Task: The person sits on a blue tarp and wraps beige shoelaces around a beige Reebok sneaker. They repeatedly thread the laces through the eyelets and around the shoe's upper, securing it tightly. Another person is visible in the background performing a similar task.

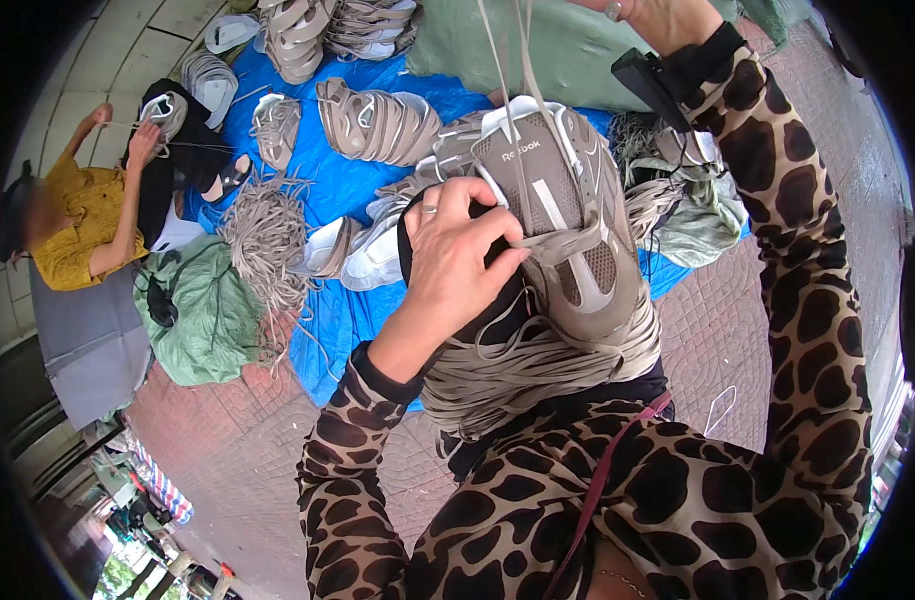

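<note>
We see a tan upper (553, 205) on the lap, toe toward the person, its lace (563, 244) pinched between thumb and forefinger of the left hand (453, 265). The right hand (673, 22) is raised; its fingertips leave the frame, so we cannot tell its grip. Steady, even tension would, we judge, keep strands flat, clear of the spare laces (508, 385) below.

Matt mesh and smooth overlays are seen on a shoe upper (558, 215) at 2 o'clock, with flat, dull cloth laces (518, 380) bundled at 5. Creased, slightly glossy plastic sheeting (323, 190) is spread at 10; a crinkled, plastic-looking sack (213, 325) is slumped at 9; rough, patterned paving (248, 450) is exposed at 8.
</note>
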Motion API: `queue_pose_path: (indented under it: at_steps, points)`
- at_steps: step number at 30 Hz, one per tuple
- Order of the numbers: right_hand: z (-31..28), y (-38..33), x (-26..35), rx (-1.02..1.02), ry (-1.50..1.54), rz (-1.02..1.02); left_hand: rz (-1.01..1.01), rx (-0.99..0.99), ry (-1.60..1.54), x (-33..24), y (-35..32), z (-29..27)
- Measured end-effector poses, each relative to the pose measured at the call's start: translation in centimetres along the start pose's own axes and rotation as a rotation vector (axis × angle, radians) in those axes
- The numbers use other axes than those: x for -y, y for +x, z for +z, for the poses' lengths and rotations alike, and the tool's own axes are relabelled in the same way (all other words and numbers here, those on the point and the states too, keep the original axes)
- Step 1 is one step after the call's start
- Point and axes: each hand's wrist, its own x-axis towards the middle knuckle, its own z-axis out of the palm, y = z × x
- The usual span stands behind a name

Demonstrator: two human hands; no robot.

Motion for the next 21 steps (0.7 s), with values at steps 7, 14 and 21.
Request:
queue_pose_path:
  at_steps: [7, 14, 21]
  points:
    - [1.2, 0.6, -1.1, -0.077, -0.074, -0.036, -0.072, -0.071, -0.014, -1.7, -0.4, 1.4]
    - [2.8, -0.6, -0.9, -0.057, -0.071, -0.035, -0.076, -0.078, -0.202, -1.8, 0.1, 1.6]
    - [1.1, -1.1, -0.4, 0.053, -0.029, 0.05, -0.033, 0.28, -0.14, -1.1, 0.7, -2.5]
